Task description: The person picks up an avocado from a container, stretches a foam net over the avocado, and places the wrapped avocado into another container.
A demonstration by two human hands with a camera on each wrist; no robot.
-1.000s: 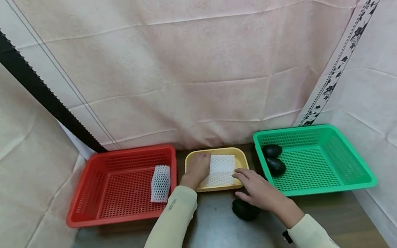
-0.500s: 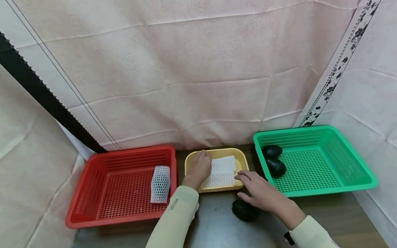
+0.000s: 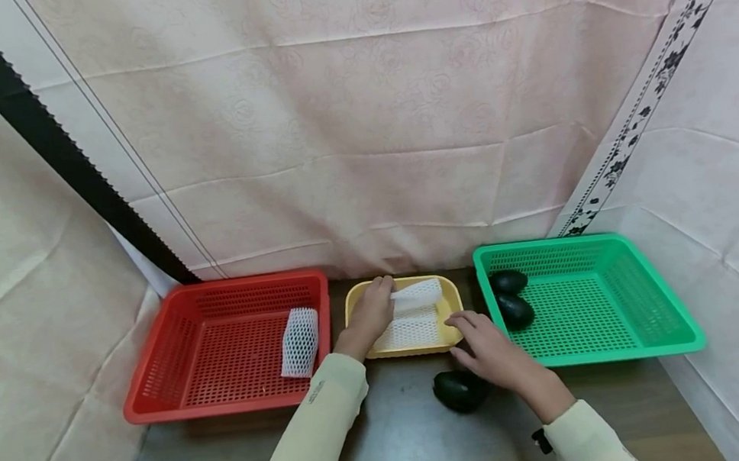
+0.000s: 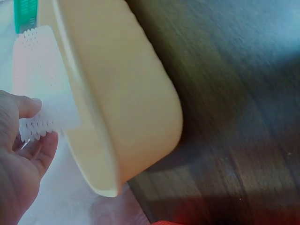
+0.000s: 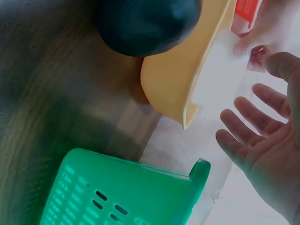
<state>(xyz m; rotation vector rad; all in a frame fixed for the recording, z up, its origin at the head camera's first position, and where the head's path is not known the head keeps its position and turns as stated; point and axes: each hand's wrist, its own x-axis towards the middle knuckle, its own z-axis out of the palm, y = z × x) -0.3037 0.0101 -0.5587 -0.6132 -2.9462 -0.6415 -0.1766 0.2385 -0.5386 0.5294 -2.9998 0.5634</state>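
My left hand (image 3: 373, 313) is over the left part of a yellow tray (image 3: 450, 305) and pinches a white foam net sleeve (image 3: 419, 295) between thumb and fingers. In the left wrist view the flat sleeve (image 4: 47, 79) hangs above the tray's rim. More white foam netting (image 3: 412, 330) lies in the tray below. My right hand (image 3: 493, 351), fingers spread and holding nothing, hovers by the tray's front right corner; the right wrist view shows its palm (image 5: 276, 164). Just left of and below that hand, a dark green avocado (image 3: 460, 391) lies on the table.
On the left stands a red basket (image 3: 185, 361) with a netted dark item (image 3: 299, 343) at its right side. A green basket (image 3: 653, 288) on the right contains two avocados (image 3: 515, 311) by its left wall. Cloth hangs behind and at both sides.
The upper foam sleeve has come up off the netting in the tray, in my left hand's pinch. My right hand has drawn slightly back to the right, away from the tray.
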